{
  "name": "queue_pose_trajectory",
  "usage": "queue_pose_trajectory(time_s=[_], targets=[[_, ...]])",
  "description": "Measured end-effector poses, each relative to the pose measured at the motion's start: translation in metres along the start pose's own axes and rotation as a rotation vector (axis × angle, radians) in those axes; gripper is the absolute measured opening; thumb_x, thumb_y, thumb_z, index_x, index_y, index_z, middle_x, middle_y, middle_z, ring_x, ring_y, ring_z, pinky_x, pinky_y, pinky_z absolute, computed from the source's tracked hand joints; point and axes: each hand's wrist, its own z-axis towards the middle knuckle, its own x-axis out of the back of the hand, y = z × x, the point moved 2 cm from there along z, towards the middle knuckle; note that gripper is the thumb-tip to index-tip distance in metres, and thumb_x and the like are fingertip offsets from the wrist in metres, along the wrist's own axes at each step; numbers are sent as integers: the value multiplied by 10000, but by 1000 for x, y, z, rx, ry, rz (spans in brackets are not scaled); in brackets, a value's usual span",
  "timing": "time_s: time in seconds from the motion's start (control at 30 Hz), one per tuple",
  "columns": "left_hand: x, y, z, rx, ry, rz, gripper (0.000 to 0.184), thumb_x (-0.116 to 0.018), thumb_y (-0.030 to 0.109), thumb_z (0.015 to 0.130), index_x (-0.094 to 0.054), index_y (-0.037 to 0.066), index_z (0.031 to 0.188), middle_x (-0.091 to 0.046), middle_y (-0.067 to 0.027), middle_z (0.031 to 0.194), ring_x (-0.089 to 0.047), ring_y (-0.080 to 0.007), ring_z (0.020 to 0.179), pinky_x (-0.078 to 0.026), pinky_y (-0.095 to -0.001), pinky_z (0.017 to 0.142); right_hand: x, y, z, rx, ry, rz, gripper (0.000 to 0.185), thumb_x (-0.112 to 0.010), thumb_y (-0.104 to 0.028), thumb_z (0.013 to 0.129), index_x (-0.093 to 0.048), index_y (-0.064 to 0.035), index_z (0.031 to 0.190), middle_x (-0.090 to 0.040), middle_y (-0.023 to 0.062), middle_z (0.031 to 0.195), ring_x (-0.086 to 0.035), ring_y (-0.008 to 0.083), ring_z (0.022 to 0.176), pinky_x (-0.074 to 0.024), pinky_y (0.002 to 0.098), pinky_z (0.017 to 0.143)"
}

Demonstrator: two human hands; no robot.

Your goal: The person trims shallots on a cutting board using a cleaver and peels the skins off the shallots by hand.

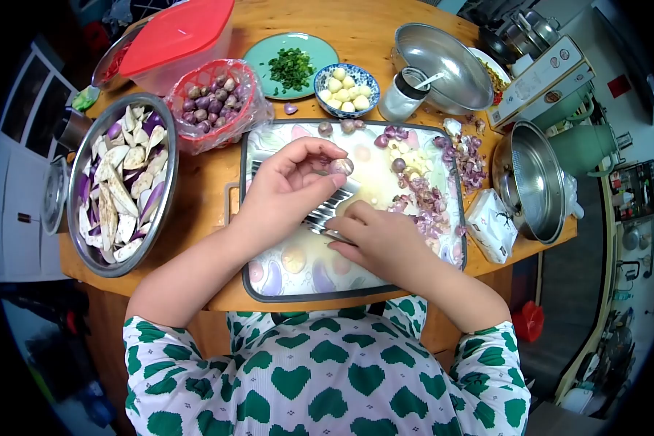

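Note:
My left hand (287,185) is raised over the cutting board (291,287), thumb and fingers closed around a small purple shallot (343,166). Lower and to the right is my right hand (381,232), its fingers curled at the lower end of a knife (323,212) with a shiny, striped-looking metal blade. The knife's handle is hidden by the hand. Part of the blade lies behind my left hand. Peeled pale cloves (407,156) and purple shallot skins (425,203) are scattered on the board's right side. A few whole shallots (325,128) sit along its far edge.
Left stands a metal bowl of cut eggplant (120,189). Behind are a red basket of shallots (214,109), a green plate (254,62) with chopped greens, a patterned bowl of peeled bulbs (347,91) and a jar (402,102). Metal bowls (541,211) and a tissue pack (490,225) are right.

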Motion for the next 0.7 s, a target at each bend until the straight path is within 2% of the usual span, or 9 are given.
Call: queue_pose_trajectory(time_s=[0.07, 0.17, 0.27, 0.37, 0.4, 0.5, 0.53, 0.63, 0.7], targets=[[-5, -3, 4, -24, 2, -40, 294, -629, -49, 915, -546, 18, 1189, -586, -38, 1132, -576, -75, 1051, -475, -232, 927, -7, -3, 4, 22, 21, -21, 194, -709, -267, 859, -607, -121, 937, -574, 64, 937, -648, 243, 713, -528, 380, 619], [-8, -5, 5, -51, 0, -66, 317, -615, -66, 905, -506, 35, 1185, -564, -34, 1149, -572, -87, 1076, -463, -245, 956, -5, 5, 12, 229, 248, -154, 250, -735, -299, 829, -632, -115, 964, -593, 63, 883, -638, 223, 700, -520, 360, 612], [-10, -4, 6, -88, 2, -98, 327, -603, -84, 894, -483, 47, 1169, -540, -40, 1180, -568, -89, 1088, -461, -249, 966, 23, 10, 10, 139, 235, -13, 283, -772, -267, 806, -659, -102, 1006, -636, 61, 847, -653, 209, 716, -525, 328, 606], [-10, -7, 5, -122, -5, -98, 337, -600, -98, 885, -475, 43, 1164, -532, -47, 1178, -565, -93, 1093, -470, -249, 956, 46, 20, 9, -191, 323, 323, 277, -795, -180, 804, -677, -74, 1031, -676, 64, 849, -688, 181, 774, -533, 302, 611], [-10, -10, 5, -126, -12, -92, 339, -604, -98, 883, -478, 32, 1169, -538, -50, 1159, -566, -94, 1093, -481, -246, 940, 56, 19, 11, -276, 309, 484, 282, -786, -88, 816, -679, -46, 1074, -693, 67, 914, -703, 156, 826, -555, 278, 644], [-15, -15, 6, -118, -40, -35, 330, -609, -99, 877, -496, 22, 1163, -539, -48, 1142, -570, -95, 1076, -499, -243, 915, 60, 32, 20, -173, 391, 737, 333, -768, -61, 833, -675, -35, 1152, -696, 69, 918, -695, 138, 845, -570, 265, 690], [-18, -16, 7, -115, -49, -7, 325, -609, -99, 875, -504, 22, 1158, -537, -45, 1143, -572, -96, 1068, -502, -242, 910, 62, 35, 21, -131, 364, 723, 326, -762, -42, 832, -696, -33, 1151, -696, 69, 928, -689, 138, 851, -579, 265, 734], [-24, -17, 9, -81, -71, -46, 316, -616, -100, 870, -522, 23, 1146, -531, -39, 1146, -577, -98, 1048, -508, -244, 901, 66, 44, 21, -147, 296, 659, 246, -770, -31, 818, -734, -21, 1061, -701, 74, 932, -685, 130, 848, -566, 254, 730], [-26, -20, 12, -157, -108, -28, 327, -668, -79, 857, -527, 20, 1135, -530, -50, 1135, -586, -97, 1026, -525, -236, 867, 67, 43, 21, -185, 307, 629, 176, -763, -50, 826, -751, -18, 998, -719, 75, 898, -685, 130, 817, -543, 249, 711]])
